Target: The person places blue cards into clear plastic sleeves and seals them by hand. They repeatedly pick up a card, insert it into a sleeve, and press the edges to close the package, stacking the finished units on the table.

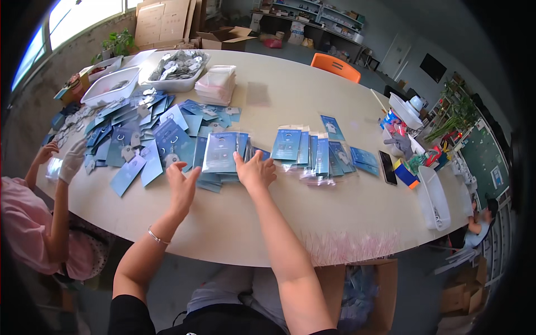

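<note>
Centre frame: left hand (181,187) and right hand (255,172), fingers spread, flank a stack of blue bagged cards (219,153). More blue packets (312,151) fan right; white tray (178,70) sits upper left.

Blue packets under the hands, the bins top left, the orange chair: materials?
Blue packets: look like printed card in clear glossy plastic sleeves, since glare shows on the film; the right hand touches one stack. White bins: likely moulded plastic, smooth and slightly translucent. Orange chair: probably moulded plastic, with a uniform matte colour.
</note>
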A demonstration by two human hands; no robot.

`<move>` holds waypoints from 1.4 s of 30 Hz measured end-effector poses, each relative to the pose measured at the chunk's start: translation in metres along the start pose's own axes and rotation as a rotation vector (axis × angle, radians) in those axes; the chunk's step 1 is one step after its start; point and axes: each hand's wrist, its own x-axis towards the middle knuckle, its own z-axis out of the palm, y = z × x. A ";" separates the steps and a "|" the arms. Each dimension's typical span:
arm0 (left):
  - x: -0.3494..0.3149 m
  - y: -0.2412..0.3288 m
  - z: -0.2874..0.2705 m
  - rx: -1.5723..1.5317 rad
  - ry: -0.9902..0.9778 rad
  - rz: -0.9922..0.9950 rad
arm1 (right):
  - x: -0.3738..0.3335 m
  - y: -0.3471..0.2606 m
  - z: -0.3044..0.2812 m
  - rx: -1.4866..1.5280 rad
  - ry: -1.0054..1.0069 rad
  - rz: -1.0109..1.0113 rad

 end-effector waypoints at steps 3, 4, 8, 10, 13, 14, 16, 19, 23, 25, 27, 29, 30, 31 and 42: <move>0.025 0.007 -0.010 -0.390 -0.262 -0.548 | -0.001 -0.003 0.004 -0.046 0.059 -0.110; 0.034 0.011 -0.009 -0.338 -0.268 -0.572 | -0.002 -0.003 0.006 -0.019 0.055 -0.144; 0.049 0.042 0.000 -0.199 -0.461 -0.636 | -0.002 0.011 0.014 0.067 0.036 -0.222; 0.039 0.052 0.007 -0.222 -0.530 -0.615 | -0.009 0.016 0.009 0.152 -0.020 -0.244; 0.014 0.049 0.005 -0.538 -0.546 -0.490 | -0.020 0.025 0.007 0.326 -0.066 -0.201; 0.003 0.042 0.005 -0.614 -0.542 -0.420 | -0.031 0.027 0.004 0.400 -0.054 -0.171; -0.026 0.043 0.011 -0.665 -0.494 -0.315 | -0.045 0.043 0.008 0.688 0.019 -0.082; -0.060 0.072 0.004 -0.693 -0.472 -0.185 | -0.059 0.072 -0.016 1.108 -0.151 -0.224; -0.096 0.149 0.017 -0.597 -0.633 0.018 | -0.103 0.123 -0.102 1.027 0.009 -0.360; -0.126 0.184 0.047 -0.522 -0.838 -0.013 | -0.130 0.173 -0.127 1.367 0.086 -0.437; -0.165 0.213 0.091 -0.462 -1.073 0.071 | -0.167 0.230 -0.156 1.516 0.200 -0.420; -0.209 0.229 0.135 -0.409 -1.233 0.209 | -0.201 0.290 -0.168 1.610 0.266 -0.300; -0.233 0.237 0.154 -0.374 -1.277 0.282 | -0.216 0.324 -0.163 1.662 0.303 -0.196; -0.255 0.235 0.179 -0.306 -1.309 0.411 | -0.230 0.363 -0.156 1.669 0.360 -0.122; -0.255 0.176 0.155 -0.135 -1.575 0.335 | -0.282 0.729 -0.087 1.450 1.101 0.549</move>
